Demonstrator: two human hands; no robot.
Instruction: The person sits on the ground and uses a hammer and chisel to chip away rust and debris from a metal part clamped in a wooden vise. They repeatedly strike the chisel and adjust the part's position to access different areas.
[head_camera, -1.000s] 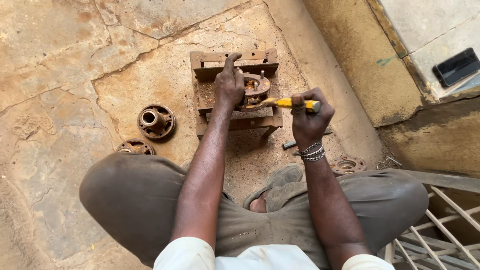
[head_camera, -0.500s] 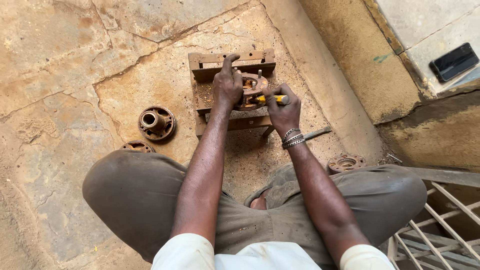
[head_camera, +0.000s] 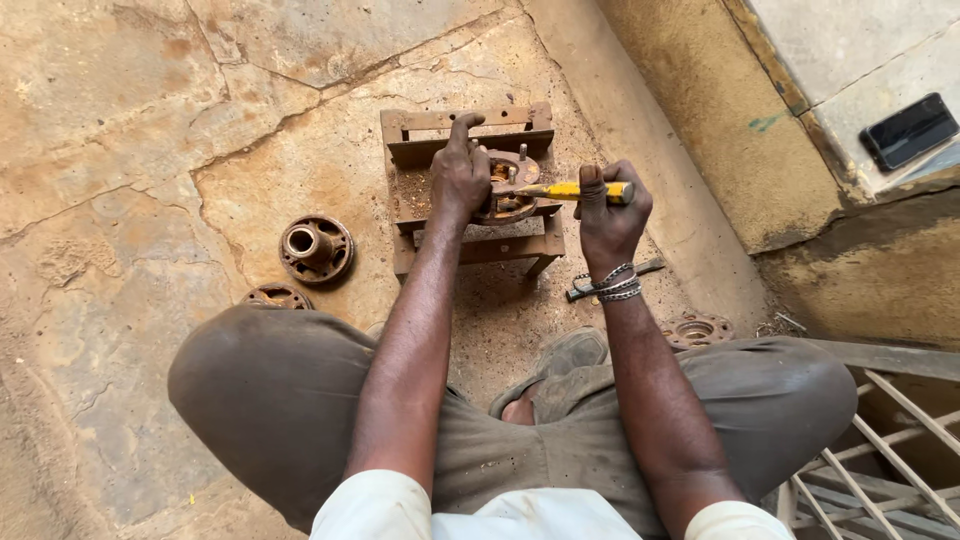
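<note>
The wooden stand (head_camera: 470, 240) sits on the cracked stone floor (head_camera: 150, 150), straight ahead of the seated person's knees. A rusty round hub (head_camera: 508, 190) (studs pointing up) rests on top of the stand, toward its right half.

Left hand (head_camera: 458, 180): laid over the left edge of the hub, fingers together and curled against it, index finger stretched toward the stand's far rail.

Right hand (head_camera: 610, 215): fist closed around the yellow handle (head_camera: 575, 190) of a tool, just right of the stand. The handle lies level and points left toward the hub; its working end is hidden behind the hub and left hand.

Left of the stand, apart from it, lies a second hub (head_camera: 316, 247). A dark metal bar (head_camera: 615, 280) lies on the floor just right of the stand's near corner.
</note>
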